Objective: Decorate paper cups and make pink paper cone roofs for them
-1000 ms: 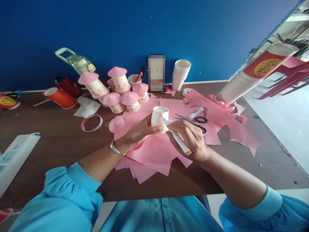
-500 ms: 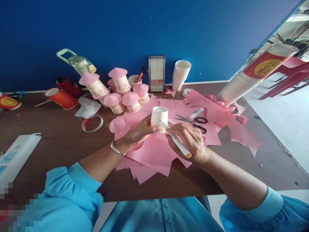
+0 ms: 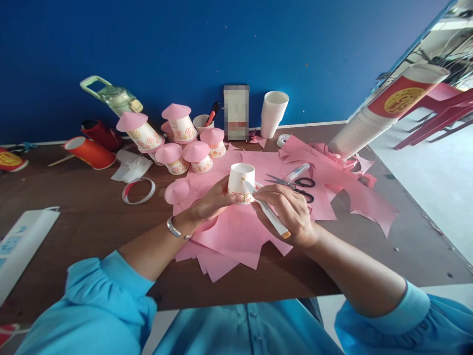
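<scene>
A small white paper cup (image 3: 242,173) with orange flower drawings around its lower part is held in my left hand (image 3: 218,199), fingers wrapped about its left side. My right hand (image 3: 290,207) grips a white marker (image 3: 272,217) with an orange end. The marker's tip touches the cup's side, beside a short brownish line. Below both hands lie overlapping sheets of pink paper (image 3: 231,239). Black-handled scissors (image 3: 291,183) and a clear glue tube (image 3: 297,172) rest on the paper, right of the cup. A loose pink paper cone (image 3: 177,191) lies left of it.
Several decorated cups with pink cone tops (image 3: 197,155) stand at the back left, near a tape roll (image 3: 138,191) and a red cup (image 3: 90,152). A phone (image 3: 236,112) leans on the wall beside stacked white cups (image 3: 274,113). A longer cup stack (image 3: 369,118) leans at right.
The brownish line on the cup now shows a short sideways stroke at its top, and the marker tip has shifted slightly. Both hands keep their holds; the whole view has moved a little.
</scene>
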The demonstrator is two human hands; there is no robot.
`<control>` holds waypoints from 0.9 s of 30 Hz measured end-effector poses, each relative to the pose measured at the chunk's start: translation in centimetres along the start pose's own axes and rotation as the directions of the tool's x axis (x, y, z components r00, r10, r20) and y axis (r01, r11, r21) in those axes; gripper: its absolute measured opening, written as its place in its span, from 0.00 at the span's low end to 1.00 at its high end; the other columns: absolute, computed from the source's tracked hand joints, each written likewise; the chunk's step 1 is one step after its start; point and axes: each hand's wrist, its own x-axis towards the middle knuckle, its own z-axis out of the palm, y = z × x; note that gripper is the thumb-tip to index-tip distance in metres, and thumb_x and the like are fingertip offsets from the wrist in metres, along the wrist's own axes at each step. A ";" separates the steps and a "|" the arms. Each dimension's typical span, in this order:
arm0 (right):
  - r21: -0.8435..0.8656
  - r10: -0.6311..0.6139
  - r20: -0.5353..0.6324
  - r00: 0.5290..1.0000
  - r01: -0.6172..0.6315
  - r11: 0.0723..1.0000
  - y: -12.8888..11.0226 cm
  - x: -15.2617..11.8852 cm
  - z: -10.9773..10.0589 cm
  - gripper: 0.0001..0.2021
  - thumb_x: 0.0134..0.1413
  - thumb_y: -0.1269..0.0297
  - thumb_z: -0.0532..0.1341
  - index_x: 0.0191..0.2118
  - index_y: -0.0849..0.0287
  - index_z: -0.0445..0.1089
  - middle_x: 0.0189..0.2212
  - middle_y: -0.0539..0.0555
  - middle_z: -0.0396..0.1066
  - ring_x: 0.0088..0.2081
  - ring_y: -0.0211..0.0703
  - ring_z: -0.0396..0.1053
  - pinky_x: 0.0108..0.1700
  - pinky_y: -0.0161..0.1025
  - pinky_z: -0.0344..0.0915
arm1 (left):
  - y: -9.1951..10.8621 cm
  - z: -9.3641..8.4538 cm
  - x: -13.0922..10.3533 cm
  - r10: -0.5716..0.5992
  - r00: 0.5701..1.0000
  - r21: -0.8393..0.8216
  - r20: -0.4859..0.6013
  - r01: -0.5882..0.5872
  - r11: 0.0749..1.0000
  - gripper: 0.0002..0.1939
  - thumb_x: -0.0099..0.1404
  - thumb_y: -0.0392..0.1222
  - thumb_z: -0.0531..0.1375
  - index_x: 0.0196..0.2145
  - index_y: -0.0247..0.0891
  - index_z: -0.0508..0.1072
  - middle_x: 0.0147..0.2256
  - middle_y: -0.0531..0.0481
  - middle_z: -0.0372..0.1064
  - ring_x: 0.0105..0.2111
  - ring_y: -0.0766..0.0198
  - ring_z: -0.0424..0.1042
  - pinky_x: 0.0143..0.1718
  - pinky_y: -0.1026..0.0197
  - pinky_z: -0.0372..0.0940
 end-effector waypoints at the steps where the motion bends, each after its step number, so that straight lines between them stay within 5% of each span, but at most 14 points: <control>1: -0.001 0.005 0.001 1.000 -0.005 1.000 0.0 0.0 0.0 0.14 0.64 0.76 0.62 0.53 0.59 0.68 0.36 0.56 0.78 0.34 0.44 0.78 0.36 0.41 0.78 | -0.1 0.0 0.0 -0.005 1.000 -0.006 -0.009 0.005 1.000 0.14 0.66 0.42 0.69 0.48 0.41 0.78 0.44 0.48 0.78 0.46 0.57 0.75 0.50 0.56 0.69; 13: -0.036 0.059 -0.033 0.998 -0.060 0.998 0.3 0.0 -0.1 0.12 0.63 0.77 0.63 0.50 0.58 0.68 0.35 0.55 0.79 0.35 0.44 0.78 0.36 0.40 0.76 | -1.2 -0.9 -0.2 -0.049 0.997 -0.030 -0.061 0.047 0.998 0.13 0.65 0.43 0.70 0.47 0.44 0.77 0.47 0.51 0.77 0.49 0.58 0.74 0.53 0.56 0.70; 21: -0.041 0.092 -0.038 0.995 -0.093 0.995 0.5 0.3 -0.4 0.12 0.65 0.76 0.61 0.51 0.56 0.68 0.35 0.53 0.78 0.35 0.45 0.78 0.34 0.41 0.75 | -1.3 -1.1 -0.2 0.048 0.999 -0.046 -0.024 -0.049 0.998 0.09 0.65 0.48 0.70 0.41 0.44 0.80 0.45 0.48 0.77 0.47 0.57 0.75 0.52 0.56 0.73; 27: -0.030 0.102 -0.055 0.993 -0.103 0.994 0.6 0.2 -0.3 0.12 0.65 0.77 0.61 0.50 0.56 0.68 0.35 0.53 0.78 0.34 0.45 0.78 0.34 0.41 0.75 | -1.5 -1.2 -0.2 0.015 1.000 -0.083 -0.007 -0.016 0.996 0.14 0.65 0.49 0.70 0.47 0.47 0.80 0.44 0.48 0.77 0.46 0.56 0.77 0.50 0.55 0.73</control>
